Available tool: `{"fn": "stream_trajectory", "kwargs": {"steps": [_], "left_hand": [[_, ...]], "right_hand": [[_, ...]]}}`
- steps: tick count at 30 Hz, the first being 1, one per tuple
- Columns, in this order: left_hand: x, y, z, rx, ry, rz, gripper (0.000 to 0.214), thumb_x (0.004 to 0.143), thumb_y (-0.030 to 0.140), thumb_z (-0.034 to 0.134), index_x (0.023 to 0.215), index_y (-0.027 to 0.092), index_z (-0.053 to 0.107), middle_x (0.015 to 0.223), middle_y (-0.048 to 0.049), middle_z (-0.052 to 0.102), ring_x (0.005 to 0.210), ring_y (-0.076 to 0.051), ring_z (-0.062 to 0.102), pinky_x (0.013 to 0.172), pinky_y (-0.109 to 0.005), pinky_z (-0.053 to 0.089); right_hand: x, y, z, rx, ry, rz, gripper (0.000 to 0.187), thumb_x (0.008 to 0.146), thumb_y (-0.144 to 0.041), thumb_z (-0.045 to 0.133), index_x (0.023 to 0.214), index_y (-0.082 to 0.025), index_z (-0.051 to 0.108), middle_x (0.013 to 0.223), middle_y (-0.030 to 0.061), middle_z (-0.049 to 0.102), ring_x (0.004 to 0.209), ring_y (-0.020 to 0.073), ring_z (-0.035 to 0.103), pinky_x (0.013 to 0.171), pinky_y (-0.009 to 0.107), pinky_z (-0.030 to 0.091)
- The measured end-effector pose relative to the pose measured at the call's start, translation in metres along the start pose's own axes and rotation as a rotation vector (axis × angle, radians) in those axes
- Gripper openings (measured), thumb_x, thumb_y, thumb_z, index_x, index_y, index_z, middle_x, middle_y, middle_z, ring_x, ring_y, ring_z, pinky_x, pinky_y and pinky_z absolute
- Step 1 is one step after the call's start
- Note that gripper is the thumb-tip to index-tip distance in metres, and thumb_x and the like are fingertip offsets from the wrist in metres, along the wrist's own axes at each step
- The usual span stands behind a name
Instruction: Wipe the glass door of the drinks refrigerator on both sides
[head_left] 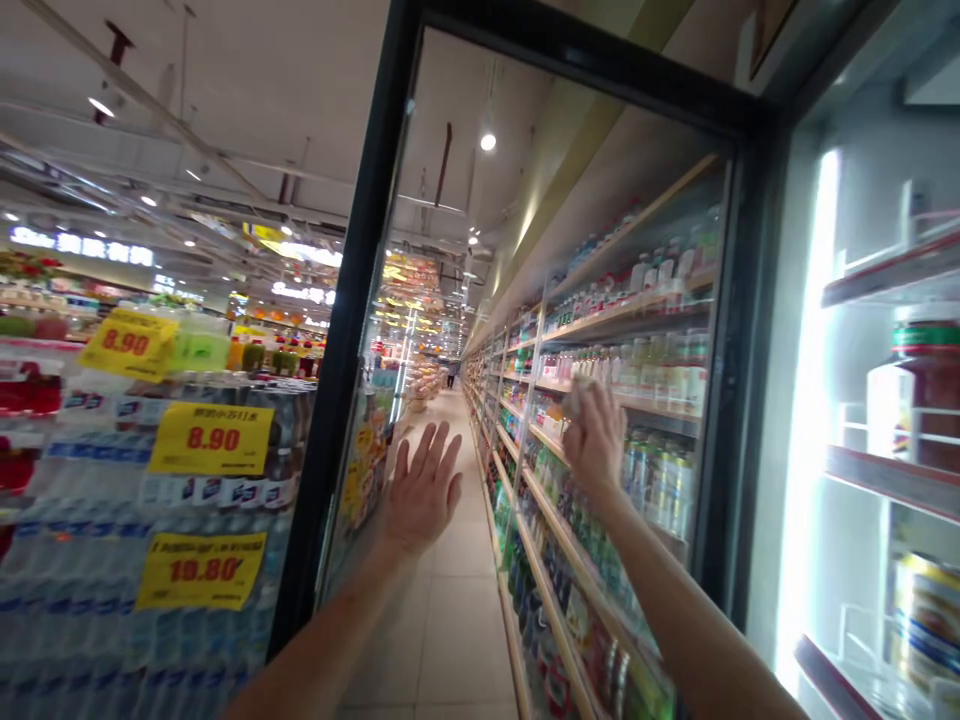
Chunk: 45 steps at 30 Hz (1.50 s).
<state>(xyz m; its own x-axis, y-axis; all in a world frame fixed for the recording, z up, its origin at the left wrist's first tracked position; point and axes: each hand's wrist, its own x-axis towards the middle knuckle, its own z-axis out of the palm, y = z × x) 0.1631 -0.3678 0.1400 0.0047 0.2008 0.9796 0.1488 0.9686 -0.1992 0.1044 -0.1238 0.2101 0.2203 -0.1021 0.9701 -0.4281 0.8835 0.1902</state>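
Observation:
The glass door (465,330) of a fridge, set in a black frame, stands swung out in front of me. My left hand (425,482) lies flat against or close to the pane at its lower left, with its fingers spread. Farther right and higher, my right hand (598,432) is raised to the glass with its fingers bent. It holds a pale crumpled cloth (579,398), blurred and partly covered by the fingers.
At the right is the lit fridge interior (814,400) with shelves of bottles and cans. Stacked packs of water bottles (82,560) with yellow price signs (210,440) stand at the left. Long shelves of drinks (637,375) show in the pane, above a tiled floor (457,620).

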Motion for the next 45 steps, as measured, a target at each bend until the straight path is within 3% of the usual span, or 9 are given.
{"fn": "stream_trajectory", "kwargs": {"steps": [3,9,13,15,21,27,33,39,45], "left_hand": [[0.000,0.001,0.000,0.002,0.000,-0.006,0.042,0.089,0.026,0.043,0.129,0.016,0.047,0.137,-0.0107,0.046,0.137,-0.021,0.025,0.113,-0.041,0.013],[-0.001,-0.001,0.001,-0.014,-0.002,-0.005,0.043,0.088,0.025,0.044,0.130,0.016,0.047,0.138,-0.0115,0.045,0.137,-0.021,0.024,0.114,-0.042,0.013],[0.000,-0.001,0.001,0.002,0.005,0.003,0.043,0.088,0.025,0.044,0.130,0.016,0.046,0.138,-0.0112,0.046,0.138,-0.021,0.024,0.113,-0.041,0.014],[-0.001,-0.001,0.001,0.004,0.012,0.004,0.043,0.088,0.025,0.044,0.130,0.016,0.045,0.137,-0.0113,0.046,0.138,-0.021,0.024,0.113,-0.041,0.014],[-0.001,-0.001,0.002,-0.001,0.018,0.007,0.044,0.088,0.025,0.045,0.130,0.015,0.045,0.137,-0.0125,0.046,0.138,-0.021,0.023,0.113,-0.042,0.015],[0.001,0.000,0.000,0.024,0.033,0.026,0.041,0.088,0.024,0.045,0.128,0.014,0.047,0.136,-0.0131,0.047,0.139,-0.020,0.019,0.113,-0.041,0.014],[0.000,-0.001,0.001,0.003,0.027,0.013,0.042,0.088,0.026,0.045,0.129,0.015,0.046,0.137,-0.0127,0.046,0.139,-0.020,0.021,0.114,-0.041,0.014],[-0.001,0.001,0.001,0.005,0.019,0.010,0.045,0.088,0.025,0.045,0.131,0.016,0.044,0.138,-0.0116,0.045,0.139,-0.020,0.020,0.114,-0.042,0.012],[-0.001,-0.001,0.002,-0.011,0.019,0.009,0.048,0.087,0.025,0.045,0.134,0.016,0.040,0.138,-0.0119,0.045,0.138,-0.021,0.022,0.113,-0.042,0.014]], "right_hand": [[-0.004,0.010,-0.001,-0.046,0.153,0.285,0.052,0.085,-0.020,0.037,0.137,-0.013,0.037,0.141,0.0190,0.038,0.135,0.0279,0.029,0.104,0.055,0.031],[-0.042,-0.022,-0.008,0.086,-0.204,-0.227,0.047,0.085,-0.019,0.043,0.131,-0.028,0.045,0.137,0.0070,0.047,0.136,0.0234,0.029,0.106,0.047,0.031],[-0.044,0.006,-0.012,-0.069,0.073,0.249,0.050,0.086,-0.022,0.039,0.136,-0.019,0.039,0.139,0.0167,0.042,0.134,0.0287,0.032,0.103,0.056,0.030],[-0.045,0.008,-0.011,-0.095,0.132,0.343,0.053,0.087,-0.022,0.038,0.139,-0.016,0.033,0.141,0.0192,0.038,0.135,0.0294,0.030,0.103,0.057,0.029],[-0.068,-0.032,-0.008,0.013,-0.142,-0.160,0.057,0.086,-0.018,0.043,0.140,-0.031,0.032,0.143,0.0080,0.038,0.137,0.0257,0.026,0.107,0.049,0.029],[-0.052,-0.018,-0.006,-0.103,0.117,0.355,0.054,0.088,-0.021,0.037,0.142,-0.019,0.030,0.146,0.0167,0.032,0.136,0.0295,0.027,0.104,0.055,0.029],[-0.073,-0.046,-0.007,0.019,-0.152,-0.123,0.056,0.085,-0.018,0.044,0.138,-0.031,0.035,0.144,0.0069,0.038,0.136,0.0256,0.029,0.107,0.049,0.027],[-0.062,-0.004,-0.014,-0.127,0.134,0.427,0.052,0.088,-0.022,0.037,0.140,-0.017,0.034,0.144,0.0187,0.033,0.134,0.0312,0.029,0.101,0.058,0.031],[-0.073,-0.046,-0.007,0.013,-0.165,-0.108,0.055,0.085,-0.019,0.045,0.138,-0.031,0.036,0.145,0.0079,0.035,0.136,0.0267,0.028,0.107,0.050,0.028]]}}
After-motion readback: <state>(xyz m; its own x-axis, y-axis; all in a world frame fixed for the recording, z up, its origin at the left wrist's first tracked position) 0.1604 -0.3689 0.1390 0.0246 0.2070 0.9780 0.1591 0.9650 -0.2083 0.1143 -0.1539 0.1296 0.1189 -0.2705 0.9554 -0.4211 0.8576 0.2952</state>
